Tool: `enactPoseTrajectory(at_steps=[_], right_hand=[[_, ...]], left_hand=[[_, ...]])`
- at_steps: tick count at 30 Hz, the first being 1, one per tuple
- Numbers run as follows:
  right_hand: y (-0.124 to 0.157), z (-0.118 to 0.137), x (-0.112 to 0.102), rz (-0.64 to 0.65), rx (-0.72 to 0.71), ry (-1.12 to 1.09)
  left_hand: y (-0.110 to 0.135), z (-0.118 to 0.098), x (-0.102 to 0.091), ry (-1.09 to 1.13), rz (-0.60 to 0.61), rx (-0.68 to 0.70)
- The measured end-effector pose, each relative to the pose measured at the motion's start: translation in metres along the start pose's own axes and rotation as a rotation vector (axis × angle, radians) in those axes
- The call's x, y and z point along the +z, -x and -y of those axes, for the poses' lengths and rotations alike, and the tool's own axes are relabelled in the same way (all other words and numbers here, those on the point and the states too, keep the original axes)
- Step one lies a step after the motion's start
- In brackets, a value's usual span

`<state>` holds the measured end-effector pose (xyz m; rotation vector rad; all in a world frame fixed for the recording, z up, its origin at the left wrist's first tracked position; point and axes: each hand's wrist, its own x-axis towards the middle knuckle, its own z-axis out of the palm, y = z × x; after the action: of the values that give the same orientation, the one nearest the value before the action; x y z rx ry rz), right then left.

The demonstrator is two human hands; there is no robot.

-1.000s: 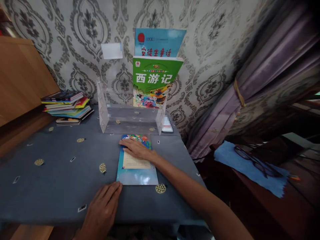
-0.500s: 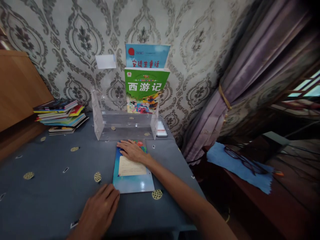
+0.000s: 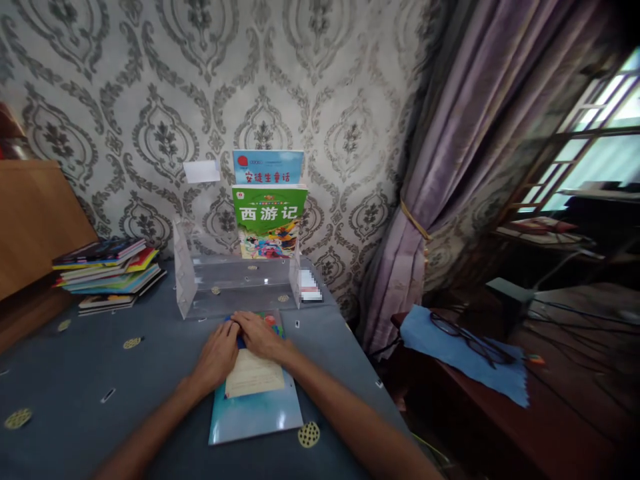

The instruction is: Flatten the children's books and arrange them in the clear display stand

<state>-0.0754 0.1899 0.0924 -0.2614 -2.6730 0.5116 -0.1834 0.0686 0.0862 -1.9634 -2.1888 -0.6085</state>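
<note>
Rested left hand [image 3: 219, 352] and right hand [image 3: 260, 335] together, touching at the fingertips, over the upper part of the glossy blue book [image 3: 255, 420], flat on the desk [image 3: 65, 400]; could not tell whether pinching an edge. Seemed busy with steadying its far end; appeared to call next for a firm hold on its edges. Had the clear stand [image 3: 184, 280] just beyond, bearing the green book [image 3: 270, 230], with the book stack [image 3: 110, 270] well apart, leftward.
</note>
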Motion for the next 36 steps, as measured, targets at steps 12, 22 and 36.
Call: enactPoseTrajectory(at_steps=[12, 22, 36], right_hand=[[0.037, -0.012, -0.028, 0.051, 0.161, 0.099], [0.056, -0.017, -0.035, 0.041, 0.271, 0.124], [0.076, 0.001, -0.035, -0.004, 0.258, 0.170]], left_hand=[[0.003, 0.021, 0.025, 0.100, -0.198, 0.089], [0.003, 0.030, 0.036, 0.035, -0.246, 0.117], [0.022, 0.020, 0.042, -0.036, -0.210, 0.124]])
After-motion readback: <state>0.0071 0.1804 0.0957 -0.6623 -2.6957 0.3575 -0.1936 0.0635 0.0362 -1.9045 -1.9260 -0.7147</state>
